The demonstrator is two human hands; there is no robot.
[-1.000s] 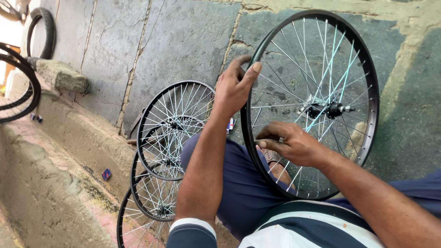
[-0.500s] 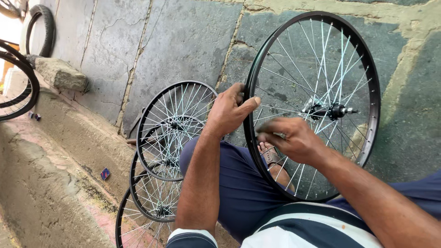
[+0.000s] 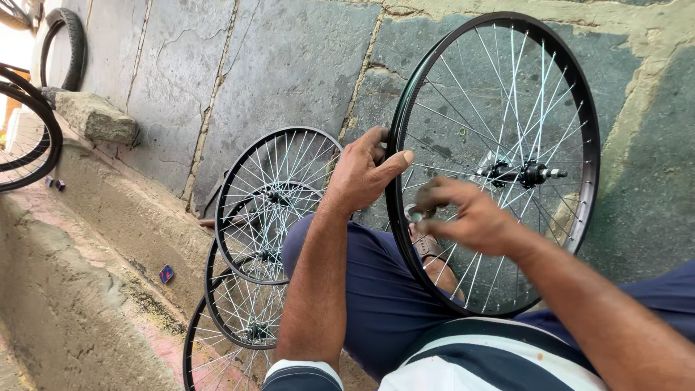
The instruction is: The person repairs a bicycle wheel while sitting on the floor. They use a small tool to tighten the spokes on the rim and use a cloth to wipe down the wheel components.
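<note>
A black-rimmed bicycle wheel (image 3: 588, 108) with silver spokes and a hub (image 3: 523, 174) stands upright in front of me, resting against my lap. My left hand (image 3: 362, 174) grips its rim on the left side, thumb over the rim's edge. My right hand (image 3: 463, 217) is blurred and pinches a small metal tool against the spokes near the rim, just left of the hub. My knee in blue cloth (image 3: 362, 282) sits below the wheel, and a sandalled foot shows through the spokes.
Three more spoked wheels (image 3: 271, 203) lean stacked at the left on the stone-slab ground (image 3: 239, 72). A concrete step (image 3: 87, 239) runs along the left. A loose tyre (image 3: 61, 43) and other wheel rims (image 3: 29, 137) are at the far left, next to a stone block (image 3: 94, 119).
My left hand has slid down the rim's left side. My right hand has shifted slightly along the spokes and is blurred with motion. The wheel's tilt has changed a little.
</note>
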